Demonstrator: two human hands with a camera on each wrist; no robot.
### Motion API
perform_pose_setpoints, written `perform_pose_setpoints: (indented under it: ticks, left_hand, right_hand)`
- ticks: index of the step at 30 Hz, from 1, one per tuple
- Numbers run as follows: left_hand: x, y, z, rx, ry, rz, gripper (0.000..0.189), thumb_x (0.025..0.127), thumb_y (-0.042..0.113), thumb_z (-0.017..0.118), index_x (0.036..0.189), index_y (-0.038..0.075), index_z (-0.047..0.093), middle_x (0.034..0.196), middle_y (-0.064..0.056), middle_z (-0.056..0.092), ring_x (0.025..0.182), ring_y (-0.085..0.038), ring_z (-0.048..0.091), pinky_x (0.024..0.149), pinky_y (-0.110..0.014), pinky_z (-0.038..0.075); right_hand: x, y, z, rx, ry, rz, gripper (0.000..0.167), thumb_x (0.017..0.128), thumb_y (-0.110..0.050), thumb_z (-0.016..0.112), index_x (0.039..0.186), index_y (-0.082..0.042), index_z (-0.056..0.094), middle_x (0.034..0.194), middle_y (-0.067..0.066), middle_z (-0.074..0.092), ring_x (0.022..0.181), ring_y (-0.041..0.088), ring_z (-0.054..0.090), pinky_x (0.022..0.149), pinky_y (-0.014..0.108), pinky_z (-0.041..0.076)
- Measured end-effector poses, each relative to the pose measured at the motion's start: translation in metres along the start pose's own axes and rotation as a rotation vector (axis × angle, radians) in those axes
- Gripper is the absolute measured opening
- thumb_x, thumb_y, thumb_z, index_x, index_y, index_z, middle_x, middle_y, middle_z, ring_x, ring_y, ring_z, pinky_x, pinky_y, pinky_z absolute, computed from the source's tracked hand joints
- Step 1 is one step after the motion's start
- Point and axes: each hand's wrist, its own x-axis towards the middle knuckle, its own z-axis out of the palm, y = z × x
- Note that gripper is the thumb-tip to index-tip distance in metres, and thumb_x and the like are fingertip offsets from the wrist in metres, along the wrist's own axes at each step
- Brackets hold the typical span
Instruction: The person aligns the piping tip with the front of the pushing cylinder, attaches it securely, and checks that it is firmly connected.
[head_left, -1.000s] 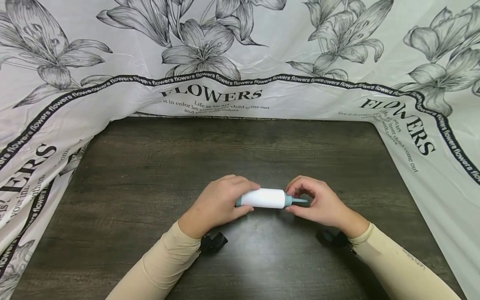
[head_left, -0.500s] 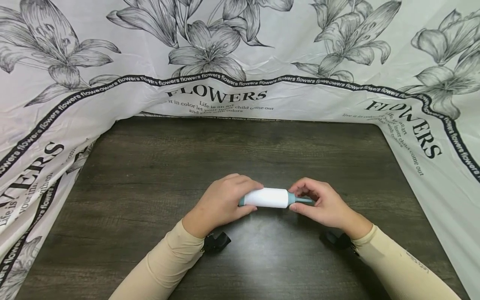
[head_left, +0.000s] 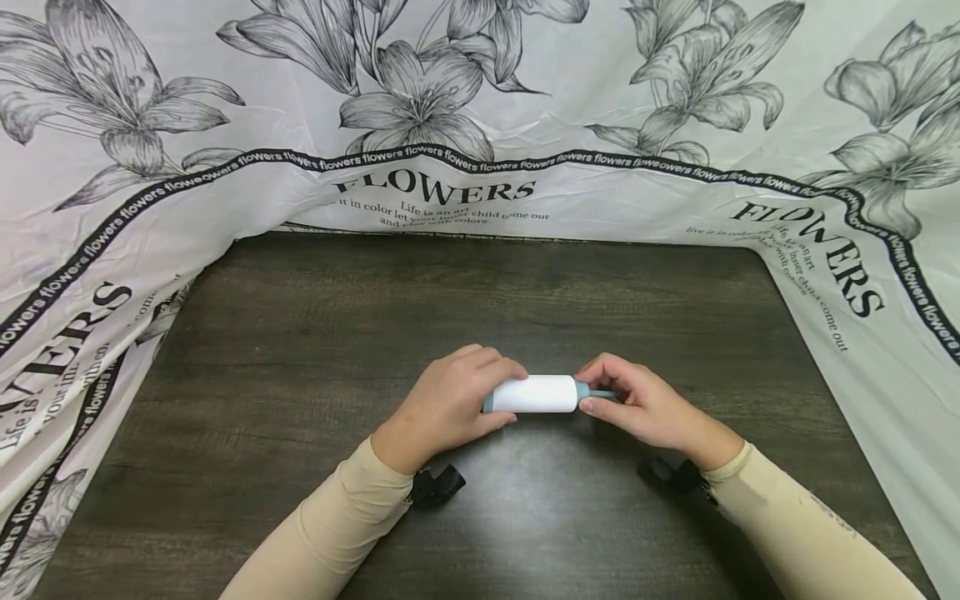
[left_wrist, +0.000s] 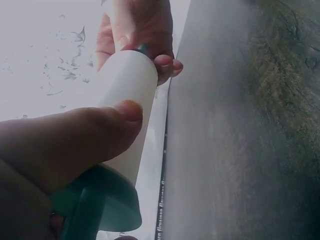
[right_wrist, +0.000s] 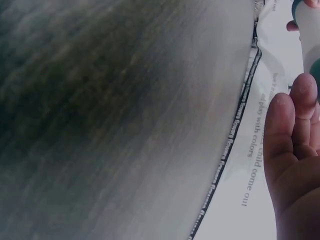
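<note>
Both hands hold a white tube (head_left: 543, 393) with teal ends, lying crosswise in the head view, level with the chest side of the table. My left hand (head_left: 453, 400) grips its left part, thumb on the near side and fingers over the far side. In the left wrist view the left end is a dark green flared cap (left_wrist: 117, 205) with a ridge or rod on it. My right hand (head_left: 645, 408) pinches the teal right end (head_left: 582, 391) between thumb and fingers. A thin teal stem (head_left: 602, 393) runs from there into the curl of this hand.
A dark wood-grain table (head_left: 480, 308) lies below the hands. White cloth (head_left: 570, 108) printed with flowers and lettering hangs behind it and along both sides. Black wrist mounts (head_left: 438, 485) sit under both wrists.
The tube has turned slightly to lie more level. My right fingers have drawn in closer round the stem, hiding more of it. The whole view has shifted a little.
</note>
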Motion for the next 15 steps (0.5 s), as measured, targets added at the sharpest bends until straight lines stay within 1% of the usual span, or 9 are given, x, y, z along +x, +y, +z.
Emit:
perform_pose_setpoints:
  ticks: [3, 5, 7, 9, 11, 14, 15]
  left_hand:
    - [0.001, -0.002, -0.001, -0.001, -0.003, -0.002, 0.052, 0.075, 0.025, 0.100, 0.118, 0.014, 0.074, 0.110, 0.001, 0.073, 0.099, -0.020, 0.066, 0.080, -0.037, 0.059]
    - [0.001, -0.003, 0.000, -0.003, -0.001, -0.006, 0.052, 0.075, 0.025, 0.100, 0.118, 0.013, 0.074, 0.110, 0.001, 0.073, 0.099, -0.020, 0.067, 0.081, -0.037, 0.059]
    - [0.000, -0.004, 0.001, -0.004, 0.002, -0.012, 0.052, 0.074, 0.024, 0.101, 0.117, 0.014, 0.074, 0.109, 0.001, 0.073, 0.099, -0.020, 0.067, 0.082, -0.037, 0.058]
    - [0.000, -0.006, 0.003, -0.003, 0.002, -0.019, 0.052, 0.073, 0.024, 0.101, 0.116, 0.014, 0.073, 0.108, 0.002, 0.073, 0.098, -0.020, 0.067, 0.082, -0.037, 0.058]
    - [0.000, -0.007, 0.005, 0.000, -0.006, -0.030, 0.052, 0.073, 0.023, 0.101, 0.117, 0.015, 0.073, 0.108, 0.002, 0.073, 0.097, -0.020, 0.068, 0.082, -0.038, 0.059]
    - [0.000, -0.008, 0.011, 0.008, -0.039, -0.059, 0.052, 0.076, 0.024, 0.099, 0.119, 0.015, 0.072, 0.111, 0.001, 0.072, 0.100, -0.020, 0.068, 0.082, -0.039, 0.059]
    - [0.000, -0.008, 0.013, 0.010, -0.049, -0.068, 0.052, 0.077, 0.024, 0.099, 0.120, 0.014, 0.071, 0.112, 0.001, 0.072, 0.101, -0.021, 0.069, 0.082, -0.040, 0.060]
  right_hand:
    - [0.002, 0.001, -0.001, 0.020, -0.006, 0.031, 0.026, 0.100, 0.001, 0.073, 0.120, -0.014, 0.067, 0.105, 0.009, 0.071, 0.084, 0.018, 0.067, 0.066, 0.030, 0.057]
    - [0.003, 0.002, -0.001, 0.024, -0.010, 0.038, 0.025, 0.100, 0.000, 0.072, 0.121, -0.013, 0.066, 0.105, 0.009, 0.072, 0.085, 0.018, 0.068, 0.067, 0.030, 0.058]
    - [0.003, 0.003, 0.001, 0.007, -0.011, 0.030, 0.026, 0.100, -0.001, 0.073, 0.122, -0.013, 0.066, 0.106, 0.007, 0.073, 0.088, 0.018, 0.069, 0.071, 0.030, 0.059]
    - [0.004, 0.004, 0.003, -0.016, -0.006, 0.022, 0.028, 0.099, -0.002, 0.075, 0.122, -0.013, 0.066, 0.108, 0.004, 0.073, 0.091, 0.018, 0.071, 0.069, 0.030, 0.059]
    - [0.005, 0.006, 0.006, -0.050, 0.006, 0.028, 0.031, 0.097, -0.004, 0.079, 0.122, -0.015, 0.065, 0.109, 0.000, 0.073, 0.093, 0.018, 0.071, 0.063, 0.030, 0.059]
    - [0.005, 0.009, 0.009, -0.100, 0.021, 0.065, 0.037, 0.093, -0.008, 0.085, 0.121, -0.019, 0.064, 0.111, -0.004, 0.071, 0.096, 0.018, 0.069, 0.052, 0.030, 0.055]
    - [0.005, 0.009, 0.010, -0.118, 0.023, 0.078, 0.038, 0.091, -0.009, 0.086, 0.120, -0.020, 0.064, 0.111, -0.005, 0.071, 0.096, 0.017, 0.069, 0.051, 0.029, 0.055]
